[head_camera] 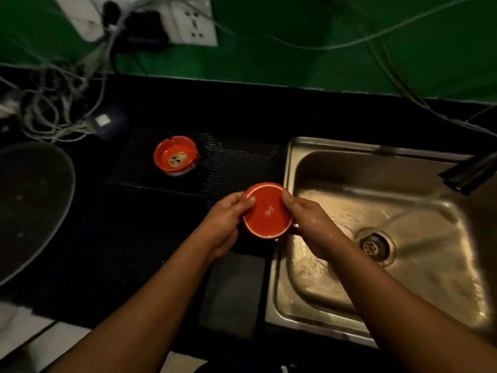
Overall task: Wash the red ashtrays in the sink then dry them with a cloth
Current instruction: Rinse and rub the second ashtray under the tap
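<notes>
A red ashtray (266, 211) is held upside down, its flat base facing up, just left of the sink's rim above the dark counter. My left hand (224, 224) grips its left side and my right hand (309, 222) grips its right side. A second red ashtray (176, 155) stands upright on a dark ribbed mat (242, 162) further back on the counter, with a small picture on its bottom. The steel sink (293, 162) lies to the right. Water runs from the black tap (468, 170) into the basin toward the drain (375, 244).
A dark cloth (231, 294) lies on the counter near the front edge, left of the sink. A large dark round pan (29, 208) sits at the far left. Tangled cables (53, 109) and wall sockets (193, 22) fill the back left against the green wall.
</notes>
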`<state>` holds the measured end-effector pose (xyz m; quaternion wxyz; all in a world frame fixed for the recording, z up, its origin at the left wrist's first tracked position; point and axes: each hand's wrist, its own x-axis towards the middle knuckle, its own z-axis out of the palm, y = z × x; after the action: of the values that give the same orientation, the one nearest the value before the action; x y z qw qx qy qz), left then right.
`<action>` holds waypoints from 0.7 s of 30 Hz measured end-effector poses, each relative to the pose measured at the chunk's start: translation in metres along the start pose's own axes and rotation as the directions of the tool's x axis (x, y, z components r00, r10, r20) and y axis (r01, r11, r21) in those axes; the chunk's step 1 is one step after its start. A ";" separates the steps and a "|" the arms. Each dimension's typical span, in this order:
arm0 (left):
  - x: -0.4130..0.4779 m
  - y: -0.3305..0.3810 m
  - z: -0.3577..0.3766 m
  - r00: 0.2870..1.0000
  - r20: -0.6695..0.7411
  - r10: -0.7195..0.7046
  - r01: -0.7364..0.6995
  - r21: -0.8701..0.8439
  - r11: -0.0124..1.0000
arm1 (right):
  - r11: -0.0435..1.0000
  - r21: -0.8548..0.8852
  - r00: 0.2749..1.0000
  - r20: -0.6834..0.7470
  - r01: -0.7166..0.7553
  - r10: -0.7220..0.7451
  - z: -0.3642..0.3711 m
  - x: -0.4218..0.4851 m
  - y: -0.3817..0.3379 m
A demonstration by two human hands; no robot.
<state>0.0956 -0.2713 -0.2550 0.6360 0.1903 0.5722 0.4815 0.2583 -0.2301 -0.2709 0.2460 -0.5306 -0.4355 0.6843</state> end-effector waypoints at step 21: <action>0.090 0.041 -0.059 0.932 0.225 0.285 -0.143 0.949 -0.281 | 0.227 -0.971 0.992 0.045 0.070 -0.115 0.060 0.071 0.001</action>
<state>0.0148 -0.1953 -0.2876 0.1196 0.6903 0.7127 -0.0359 0.1792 -0.1942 -0.3049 -0.0876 -0.5545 -0.7913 0.2423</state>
